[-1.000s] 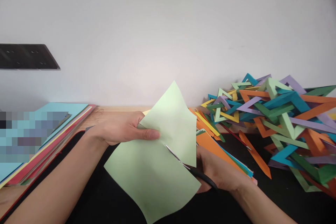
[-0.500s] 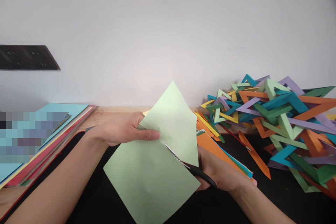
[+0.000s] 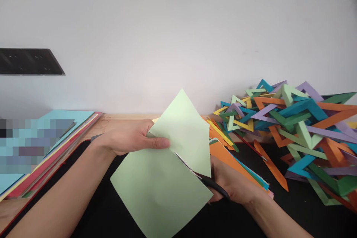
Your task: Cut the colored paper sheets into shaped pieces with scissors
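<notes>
One pale grey wall (image 3: 178, 37) is filling the background, and below it a wooden table (image 3: 125, 121) is showing its light grain. On the table, a black mat (image 3: 92, 200) with a red edge is spreading beneath the person's arms. To the right, a tangled heap of angular paper frames (image 3: 304, 115) is rising in orange, teal, lilac, green and yellow. At far left, a stack of coloured paper (image 3: 83, 119) is lying with a light blue sheet uppermost, partly blurred out.

In the middle, over the mat, a light green paper sheet (image 3: 158, 186) is being held between both hands; a slit is running inward from its right side, and its lowest corner is falling outside the view. Behind the right wrist, orange-topped loose sheets (image 3: 225, 160) are fanning out. High at left, a black socket panel (image 3: 30, 61) is sitting on the wall.

The left hand (image 3: 136, 137) is keeping its grip clamped on the sheet, thumb in front. The right hand (image 3: 227, 178) is gripping the black-handled scissors (image 3: 212, 185), whose blades are lying in the slit, tips near the left thumb. An orange paper strip (image 3: 270, 165) is resting beside the heap, a slim red rod (image 3: 251, 147) touching it.
</notes>
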Tool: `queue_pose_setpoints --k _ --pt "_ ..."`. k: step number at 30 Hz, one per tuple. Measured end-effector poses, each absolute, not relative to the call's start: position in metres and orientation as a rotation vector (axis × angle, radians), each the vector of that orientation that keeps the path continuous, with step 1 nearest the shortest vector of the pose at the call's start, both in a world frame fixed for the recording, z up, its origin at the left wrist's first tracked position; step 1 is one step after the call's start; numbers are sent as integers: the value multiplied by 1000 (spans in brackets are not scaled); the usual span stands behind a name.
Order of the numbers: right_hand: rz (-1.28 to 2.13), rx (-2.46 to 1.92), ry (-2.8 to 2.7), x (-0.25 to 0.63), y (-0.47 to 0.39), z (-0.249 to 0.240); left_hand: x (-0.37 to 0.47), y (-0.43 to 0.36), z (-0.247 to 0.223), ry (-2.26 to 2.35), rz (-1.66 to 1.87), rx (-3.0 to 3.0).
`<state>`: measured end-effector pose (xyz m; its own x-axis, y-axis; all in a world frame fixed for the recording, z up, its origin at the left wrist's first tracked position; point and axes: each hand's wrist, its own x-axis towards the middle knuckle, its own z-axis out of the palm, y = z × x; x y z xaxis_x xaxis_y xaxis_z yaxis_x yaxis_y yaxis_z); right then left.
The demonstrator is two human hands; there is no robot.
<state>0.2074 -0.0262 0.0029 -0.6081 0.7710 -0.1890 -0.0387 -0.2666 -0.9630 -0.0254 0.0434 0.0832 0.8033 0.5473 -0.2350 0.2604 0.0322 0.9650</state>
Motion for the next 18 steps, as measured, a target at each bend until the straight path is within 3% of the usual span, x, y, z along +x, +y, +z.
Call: queue_pose_setpoints --k 18 --pt "1943 -922 -1381 206 -25 0 -25 43 84 688 226 1525"
